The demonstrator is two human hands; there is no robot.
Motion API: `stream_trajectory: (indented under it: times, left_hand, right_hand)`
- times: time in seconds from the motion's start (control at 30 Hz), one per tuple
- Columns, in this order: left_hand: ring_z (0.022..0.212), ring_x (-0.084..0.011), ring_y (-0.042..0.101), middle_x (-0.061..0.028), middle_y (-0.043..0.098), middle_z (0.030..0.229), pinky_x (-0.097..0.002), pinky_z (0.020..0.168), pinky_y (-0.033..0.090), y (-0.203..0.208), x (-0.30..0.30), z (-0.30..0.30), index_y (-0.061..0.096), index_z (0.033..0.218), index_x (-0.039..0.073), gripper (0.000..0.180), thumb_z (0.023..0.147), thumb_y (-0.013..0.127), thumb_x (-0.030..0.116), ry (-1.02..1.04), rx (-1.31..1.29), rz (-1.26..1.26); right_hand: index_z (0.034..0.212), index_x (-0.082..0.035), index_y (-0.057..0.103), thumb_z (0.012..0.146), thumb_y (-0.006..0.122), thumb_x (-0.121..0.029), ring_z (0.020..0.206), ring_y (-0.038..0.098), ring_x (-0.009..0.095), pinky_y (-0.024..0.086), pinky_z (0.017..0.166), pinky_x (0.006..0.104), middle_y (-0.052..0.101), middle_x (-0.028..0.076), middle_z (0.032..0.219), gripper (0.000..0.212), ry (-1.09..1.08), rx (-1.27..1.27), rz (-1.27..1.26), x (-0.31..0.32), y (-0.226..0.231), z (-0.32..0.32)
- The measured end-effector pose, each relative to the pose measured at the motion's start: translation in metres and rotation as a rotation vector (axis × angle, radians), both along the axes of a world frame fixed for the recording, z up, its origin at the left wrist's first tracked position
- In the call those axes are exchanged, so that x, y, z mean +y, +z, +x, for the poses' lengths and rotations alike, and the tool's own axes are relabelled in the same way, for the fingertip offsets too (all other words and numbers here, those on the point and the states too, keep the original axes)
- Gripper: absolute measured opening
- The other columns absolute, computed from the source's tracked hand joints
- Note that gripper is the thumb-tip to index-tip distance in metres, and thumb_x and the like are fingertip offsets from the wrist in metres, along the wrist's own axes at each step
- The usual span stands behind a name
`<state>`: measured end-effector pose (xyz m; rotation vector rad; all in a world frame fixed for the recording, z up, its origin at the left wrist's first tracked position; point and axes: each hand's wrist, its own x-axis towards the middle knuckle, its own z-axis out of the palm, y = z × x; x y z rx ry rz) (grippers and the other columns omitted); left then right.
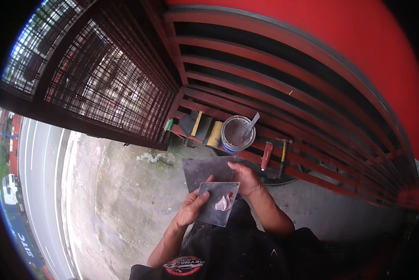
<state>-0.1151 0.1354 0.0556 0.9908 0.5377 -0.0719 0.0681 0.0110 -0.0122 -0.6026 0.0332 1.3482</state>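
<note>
My left hand [191, 207] grips a small translucent grey plate [211, 215], thumb on its top face. On that plate lie a pinkish-white dab of putty [223, 204] and a small red blob of paste [230, 194]. Just beyond it, my right hand [247, 178] pinches a larger dark grey sheet [198, 169] by its right edge. The small plate partly overlaps the larger sheet. Ahead on the slatted bench stands an open can [230, 133] of greyish paste, with a putty knife [252, 123] leaning in it.
Right of the can lie a red tube [267, 155] and a yellow-handled hammer [284, 151]. To its left are a yellow cylinder [215, 134], a yellow strip [197, 123] and a green item [170, 124]. A metal grille gate [102, 84] stands at the left, beside a road [44, 163].
</note>
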Motion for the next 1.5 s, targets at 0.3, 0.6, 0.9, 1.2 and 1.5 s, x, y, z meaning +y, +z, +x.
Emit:
stream_trajectory:
  times: [0.3, 0.6, 0.9, 1.2, 1.5]
  left_hand:
    - [0.092, -0.0209, 0.069, -0.0107, 0.069, 0.108, -0.0372, 0.082, 0.056, 0.0, 0.063, -0.273, 0.06, 0.118, 0.001, 0.036, 0.097, 0.06, 0.031, 0.91, -0.065, -0.183]
    - [0.09, -0.0117, 0.066, -0.0048, 0.068, 0.109, -0.028, 0.075, 0.056, 0.039, 0.018, -0.454, 0.059, 0.121, 0.005, 0.024, 0.1, 0.056, 0.016, 1.476, -0.258, 0.267]
    - [0.097, -0.0093, 0.057, -0.0035, 0.068, 0.106, -0.0257, 0.083, 0.047, 0.042, -0.074, -0.495, 0.058, 0.127, 0.002, 0.034, 0.104, 0.048, 0.025, 1.699, 0.191, 0.558]
    - [0.101, -0.0253, 0.068, -0.0191, 0.07, 0.109, -0.0352, 0.086, 0.051, 0.09, -0.083, -0.455, 0.056, 0.13, 0.0, 0.037, 0.102, 0.048, 0.023, 1.971, 0.674, 0.793]
    - [0.108, -0.0225, 0.063, -0.014, 0.063, 0.122, -0.0356, 0.093, 0.05, 0.12, -0.107, -0.451, 0.044, 0.139, -0.001, 0.042, 0.099, 0.05, 0.009, 2.633, 0.548, 1.011]
  right_hand:
    - [0.13, -0.015, 0.045, 0.099, 0.056, -0.029, 0.105, 0.064, 0.025, 0.058, 0.075, 0.0463, 0.059, 0.007, 0.122, 0.037, -0.076, -0.477, -0.298, 0.082, 0.026, -0.179]
    - [0.111, 0.0, 0.067, 0.079, 0.068, 0.0, 0.082, 0.068, 0.02, 0.052, 0.073, 0.0286, 0.069, 0.011, 0.087, 0.032, 0.327, -1.78, 0.213, 0.149, 0.113, -0.377]
    - [0.129, -0.006, 0.061, 0.075, 0.064, 0.005, 0.108, 0.058, 0.029, 0.047, 0.091, 0.0353, 0.063, 0.012, 0.112, 0.056, 0.519, -1.906, 1.324, 0.187, 0.155, -0.495]
    - [0.128, -0.01, 0.06, 0.067, 0.068, -0.001, 0.12, 0.054, 0.029, 0.04, 0.1, 0.0431, 0.062, 0.007, 0.126, 0.062, 1.057, -1.431, 1.654, 0.183, 0.134, -0.527]
    - [0.126, -0.01, 0.06, 0.07, 0.064, 0.004, 0.117, 0.056, 0.026, 0.043, 0.097, 0.0433, 0.064, 0.007, 0.123, 0.059, 1.257, -1.363, 1.961, 0.209, 0.119, -0.504]
